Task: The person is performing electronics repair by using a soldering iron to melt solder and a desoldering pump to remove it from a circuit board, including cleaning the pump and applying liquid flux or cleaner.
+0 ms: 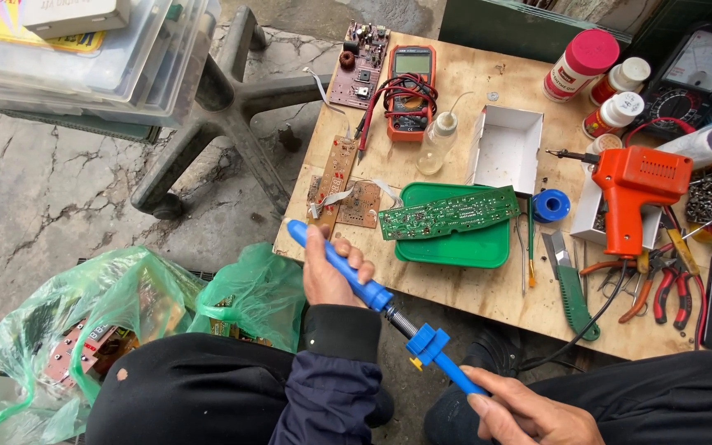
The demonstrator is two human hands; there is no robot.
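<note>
A plywood table (471,288) filled the upper right of the frame, with a grey chair base (224,107) on the cracked floor to its left. Green plastic bags (84,313) with circuit boards inside sat at lower left, beside the person's dark-clad knee.

On the table, an orange soldering gun (636,194) lay at right, resting on a small white box. A green tray (455,239) sat mid-table with a long green circuit board (447,213) across its top. A red multimeter (409,86) lay at the top, a clear squeeze bottle (438,140) below it, and an open white box (508,148) just to the right. Brown boards (344,194) lay at the table's left edge; pliers (661,288) lay at far right.

The blue desoldering pump (381,301) ran diagonally across lower centre, in front of the table edge. The left hand (331,268) was wrapped closed around its barrel near the upper end. The right hand (529,412), at the bottom edge, pinched its lower end between thumb and fingers.
</note>
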